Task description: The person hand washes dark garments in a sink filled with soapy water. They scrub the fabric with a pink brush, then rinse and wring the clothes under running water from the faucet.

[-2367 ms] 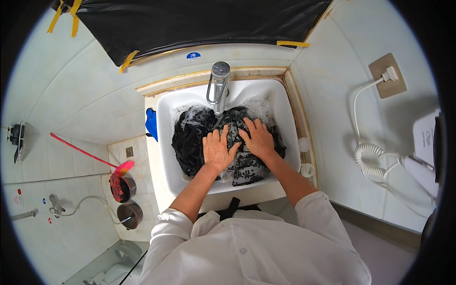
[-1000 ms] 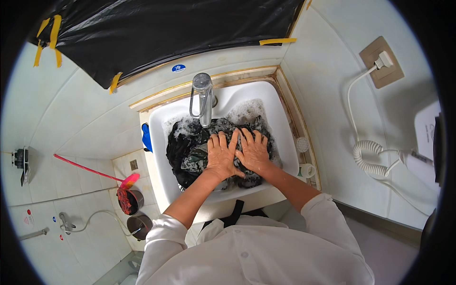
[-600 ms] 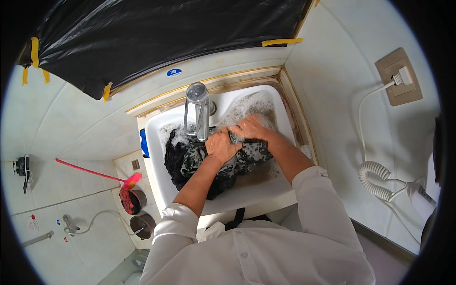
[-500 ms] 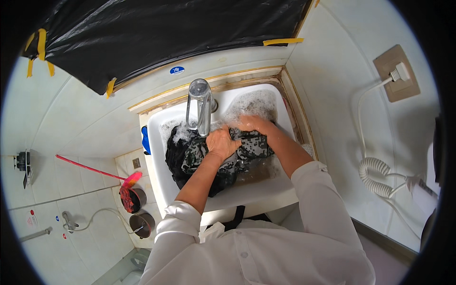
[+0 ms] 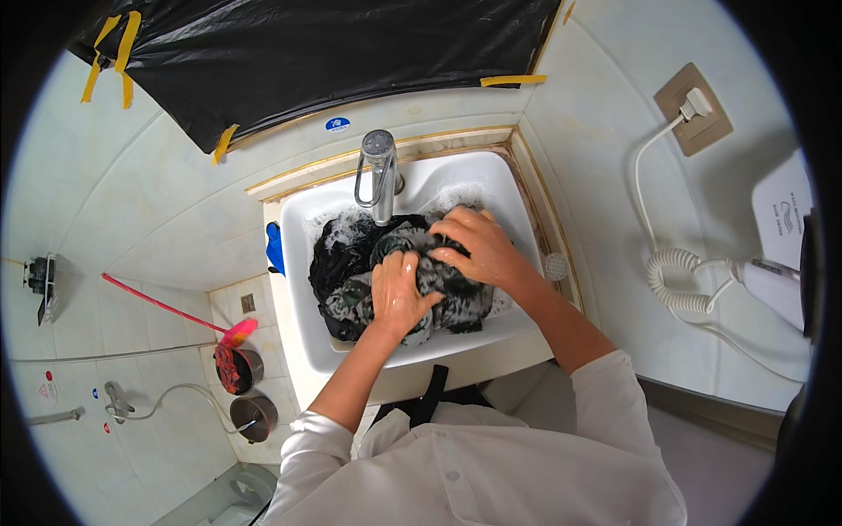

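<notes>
A soaked black and grey-green camouflage garment (image 5: 349, 298) lies bunched in the white sink (image 5: 296, 267), with suds around it. My left hand (image 5: 402, 294) presses into the wet cloth near the middle, its fingers curled over a fold. Beside it on the right, my right hand (image 5: 481, 250) grips the raised part of the bundle with bent fingers. Some fingertips are hidden in the cloth. Plain black fabric (image 5: 331, 261) shows at the left of the heap. Just behind the bundle stands the chrome faucet (image 5: 379, 167), its spout over the cloth.
A blue cloth-like item (image 5: 274, 249) hangs at the sink's left edge. Down to the left are a pink-handled tool (image 5: 167, 305) and two buckets (image 5: 253, 419). On the right wall are a socket (image 5: 693, 112) and a white hair dryer (image 5: 776, 285) with a coiled cord (image 5: 680, 280).
My right hand has come up out of the suds at the back, lifting cloth toward the middle. My left hand has shifted slightly nearer to me. The view has moved a little.
</notes>
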`<state>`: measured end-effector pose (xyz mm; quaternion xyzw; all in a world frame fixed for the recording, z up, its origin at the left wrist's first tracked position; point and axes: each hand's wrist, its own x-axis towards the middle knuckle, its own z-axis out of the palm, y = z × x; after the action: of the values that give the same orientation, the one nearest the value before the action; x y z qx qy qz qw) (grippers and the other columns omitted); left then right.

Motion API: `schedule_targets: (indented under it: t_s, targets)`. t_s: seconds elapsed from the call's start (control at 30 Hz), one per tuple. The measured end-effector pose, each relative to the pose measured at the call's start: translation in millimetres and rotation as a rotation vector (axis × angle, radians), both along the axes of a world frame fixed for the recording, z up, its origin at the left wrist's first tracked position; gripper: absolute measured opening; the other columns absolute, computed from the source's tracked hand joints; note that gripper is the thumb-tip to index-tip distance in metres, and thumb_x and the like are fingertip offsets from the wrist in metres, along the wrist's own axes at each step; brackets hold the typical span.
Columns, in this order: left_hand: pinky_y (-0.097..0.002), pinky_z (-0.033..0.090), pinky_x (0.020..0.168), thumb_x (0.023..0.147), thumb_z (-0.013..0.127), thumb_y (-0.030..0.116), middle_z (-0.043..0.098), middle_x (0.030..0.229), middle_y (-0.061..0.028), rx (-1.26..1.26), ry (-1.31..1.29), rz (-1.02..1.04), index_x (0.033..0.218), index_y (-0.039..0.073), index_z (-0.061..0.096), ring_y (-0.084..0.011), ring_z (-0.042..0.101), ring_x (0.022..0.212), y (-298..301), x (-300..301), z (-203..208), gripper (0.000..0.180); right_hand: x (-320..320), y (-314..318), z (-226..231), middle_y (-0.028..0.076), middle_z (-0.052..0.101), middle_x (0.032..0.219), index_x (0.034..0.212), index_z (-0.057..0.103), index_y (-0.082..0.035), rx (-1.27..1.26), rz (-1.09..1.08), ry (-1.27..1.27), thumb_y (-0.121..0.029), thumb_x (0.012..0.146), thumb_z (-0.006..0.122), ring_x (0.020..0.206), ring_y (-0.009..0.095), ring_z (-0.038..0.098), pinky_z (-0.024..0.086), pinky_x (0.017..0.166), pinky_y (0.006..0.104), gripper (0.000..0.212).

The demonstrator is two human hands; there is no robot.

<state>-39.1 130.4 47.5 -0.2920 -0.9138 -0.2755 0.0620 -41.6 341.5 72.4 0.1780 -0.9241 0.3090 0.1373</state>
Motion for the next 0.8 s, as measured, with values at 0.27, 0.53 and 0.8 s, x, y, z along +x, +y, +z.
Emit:
schedule_targets:
  t_s: [0.27,0.53,0.8]
  targets:
    - [-0.0551,0.032,0.100,0.051,0.091,0.051,0.041,0.137,-0.0256,-0.160,-0.039,-0.121,0.131,0.009,0.050,-0.0463,0.040,0.126,-13,30,-12,0.100,50,-28,-55,0.017,0.012,0.164,0.156,0.033,-0.024,0.188,-0.213,-0.439,-0.051,0.096,0.056,0.144,0.046,0.027,0.024,0.107,0.0708,0.071]
    - [-0.0456,0.041,0.089,0.055,0.089,0.031,0.059,0.113,-0.0171,-0.371,-0.184,-0.113,0.126,0.005,0.049,-0.0354,0.060,0.103,24,-45,-45,0.085,-6,-21,-91,0.020,0.056,0.123,0.139,0.049,-0.007,0.102,-0.398,-0.140,-0.036,0.096,0.061,0.094,0.040,0.060,0.047,0.081,0.0522,0.053]
    - [-0.0460,0.052,0.095,0.067,0.087,0.048,0.070,0.104,-0.0245,-0.465,-0.598,-0.054,0.112,-0.004,0.061,-0.0403,0.067,0.103,44,-95,-37,0.073,-86,11,-134,0.034,0.059,0.123,0.122,0.060,0.000,0.089,-0.423,-0.849,-0.019,0.092,0.051,0.108,0.047,0.062,0.049,0.092,0.0543,0.037]
